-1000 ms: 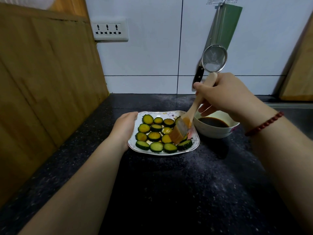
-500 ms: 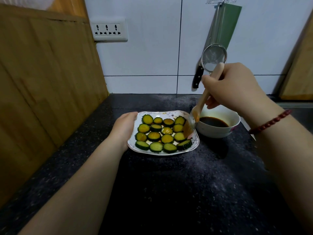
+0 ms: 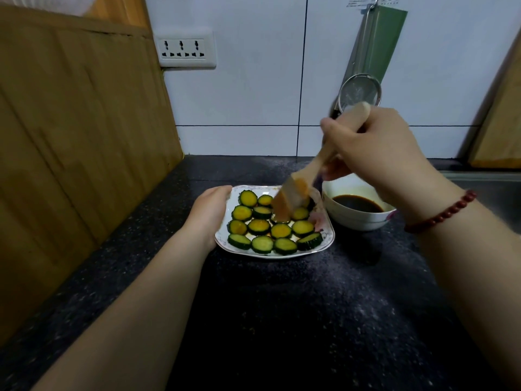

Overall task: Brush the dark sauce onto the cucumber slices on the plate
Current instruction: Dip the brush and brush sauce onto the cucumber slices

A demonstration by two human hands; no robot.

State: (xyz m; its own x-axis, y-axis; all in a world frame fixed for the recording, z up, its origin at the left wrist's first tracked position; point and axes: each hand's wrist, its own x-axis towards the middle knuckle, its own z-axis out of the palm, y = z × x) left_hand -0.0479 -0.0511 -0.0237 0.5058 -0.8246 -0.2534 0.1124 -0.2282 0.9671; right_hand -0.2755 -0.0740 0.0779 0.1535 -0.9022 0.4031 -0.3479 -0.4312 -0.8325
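A white bowl (image 3: 359,218) of dark sauce (image 3: 356,204) stands just to the right of the plate (image 3: 327,238) on the black speckled counter (image 3: 282,320), nearly touching its rim. On the tiled wall behind hang a mesh strainer (image 3: 360,93) and a green board (image 3: 379,40), with a power socket (image 3: 184,49) further left and a wooden panel (image 3: 70,136) lining the left side. The cucumber slices (image 3: 260,226) lie in rows on the plate, most with glossy orange-brown centres. The left hand (image 3: 210,213) lies along the plate's left edge, fingers curled round the rim. The right hand (image 3: 375,153), a red bead bracelet (image 3: 442,213) on its wrist, is raised above the bowl, its fingers closed round the wooden handle of the pastry brush (image 3: 293,197), which slants down to the left; the blurred bristles meet a slice in the upper middle of the plate and hide those behind.
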